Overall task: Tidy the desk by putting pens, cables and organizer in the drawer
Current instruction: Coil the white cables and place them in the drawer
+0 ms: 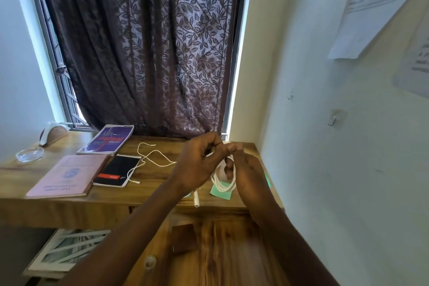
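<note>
Far left of the frame, a glass ashtray (29, 154) sits on the worktop (151, 184), then a pink booklet (67, 175), a purple book (106, 139) and a black notepad (118, 170), with a loose cable (153, 157) snaking white over the notepad's corner toward the middle. Centre right, here are the hands: the left hand (199, 165) has its fingers curled, pinching the top of the coiled cable (215, 179), and the right hand (249, 174) faces it, fingertips meeting the left's, loops hanging round its fingers above a green note (221, 194). Below the left wrist a white pen (196, 201) lies at the worktop's front edge. To wind this well, I'd say keep the loops even, pinch the bundle firmly so it can't spring apart, and tuck the tail in before carrying it down. Hard to read: the plug ends hide behind the fingers, blur smears the fingertips, and the wooden front (220, 239) with a knob (150, 261) at the bottom may be the drawer, but I cannot tell
</note>
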